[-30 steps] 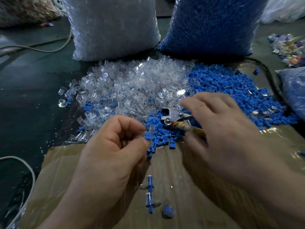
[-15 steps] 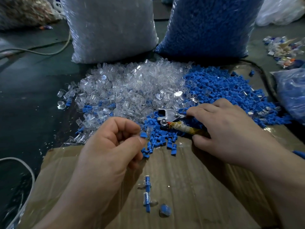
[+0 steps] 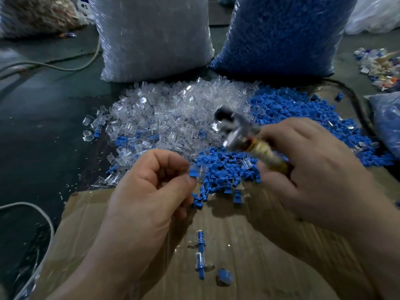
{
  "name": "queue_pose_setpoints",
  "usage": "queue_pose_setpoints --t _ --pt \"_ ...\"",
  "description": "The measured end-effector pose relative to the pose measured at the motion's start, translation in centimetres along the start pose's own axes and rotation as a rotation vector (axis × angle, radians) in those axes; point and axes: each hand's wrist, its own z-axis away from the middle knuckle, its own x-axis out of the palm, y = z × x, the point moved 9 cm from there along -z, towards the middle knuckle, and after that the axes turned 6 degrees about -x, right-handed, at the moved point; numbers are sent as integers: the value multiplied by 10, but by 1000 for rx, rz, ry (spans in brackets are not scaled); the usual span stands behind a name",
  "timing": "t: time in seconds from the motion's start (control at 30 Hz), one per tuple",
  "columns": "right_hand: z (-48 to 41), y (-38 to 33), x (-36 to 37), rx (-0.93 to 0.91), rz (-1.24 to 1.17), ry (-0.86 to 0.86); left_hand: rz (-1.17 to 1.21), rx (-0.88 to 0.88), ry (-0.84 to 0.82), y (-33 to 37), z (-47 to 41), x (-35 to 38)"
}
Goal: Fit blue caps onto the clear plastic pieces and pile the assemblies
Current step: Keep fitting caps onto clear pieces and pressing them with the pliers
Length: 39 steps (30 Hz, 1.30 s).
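My left hand (image 3: 151,187) pinches a small blue cap (image 3: 193,172) between thumb and forefinger, above the near edge of the parts. My right hand (image 3: 311,169) grips the taped handle of metal pliers (image 3: 236,131), lifted and blurred over the heap. A heap of clear plastic pieces (image 3: 168,118) lies ahead on the left, a heap of blue caps (image 3: 292,118) on the right, with more caps (image 3: 225,169) spilled between my hands. Three finished assemblies (image 3: 200,259) lie on the cardboard (image 3: 259,267) near me.
A big bag of clear pieces (image 3: 151,37) and a big bag of blue caps (image 3: 281,33) stand behind the heaps. A smaller blue-filled bag (image 3: 387,122) lies at the right edge. Cables (image 3: 43,215) run over the dark floor at left. Mixed scraps (image 3: 381,68) sit far right.
My right hand closed round the pliers lying on the caps and lifted them up and back. My left hand has kept its pinch on the blue cap, almost still.
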Motion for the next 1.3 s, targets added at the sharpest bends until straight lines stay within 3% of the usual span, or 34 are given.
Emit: queue_pose_setpoints --t 0.1,0.3,1.03,1.17,1.3 --pt "4 -13 13 -64 31 -137 -42 41 1 2 0 0" --pt "10 -18 25 -116 70 -239 -31 101 -41 12 3 7" --pt "8 -18 31 -106 33 -229 -209 190 40 19 6 -1" --pt "6 -3 27 -46 66 -183 -264 140 136 12 1 -17" --pt "-3 13 35 32 191 -199 -193 -31 29 -8 -3 -5"
